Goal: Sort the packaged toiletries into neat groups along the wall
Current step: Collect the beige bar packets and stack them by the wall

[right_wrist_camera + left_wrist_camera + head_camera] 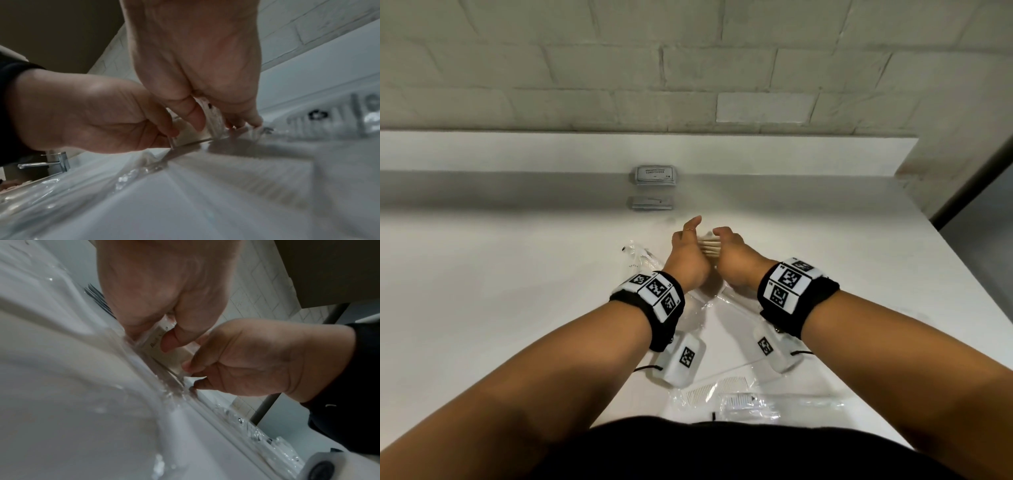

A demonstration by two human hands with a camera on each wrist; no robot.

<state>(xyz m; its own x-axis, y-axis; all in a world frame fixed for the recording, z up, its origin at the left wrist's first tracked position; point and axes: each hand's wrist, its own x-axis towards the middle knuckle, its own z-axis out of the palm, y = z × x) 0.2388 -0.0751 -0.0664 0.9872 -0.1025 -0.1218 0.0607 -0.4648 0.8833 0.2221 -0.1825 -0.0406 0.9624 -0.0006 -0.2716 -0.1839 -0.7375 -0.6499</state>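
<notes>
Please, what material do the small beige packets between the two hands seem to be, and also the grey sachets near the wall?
The beige packets held by the left hand and right hand look like matte paper or thin card: dull, flat, with printed letters, seemingly under clear film. The grey sachets look like matte foil or coated paper, with a soft sheen and printed text; which one is unclear.

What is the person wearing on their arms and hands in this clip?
Forearms bare, no sleeves. Each wrist carries a black band with white panels of black square fiducial markers; a small white tagged camera module with a thin black cable hangs beneath. The left hand wears a thin ring; the right hand shows none.
</notes>
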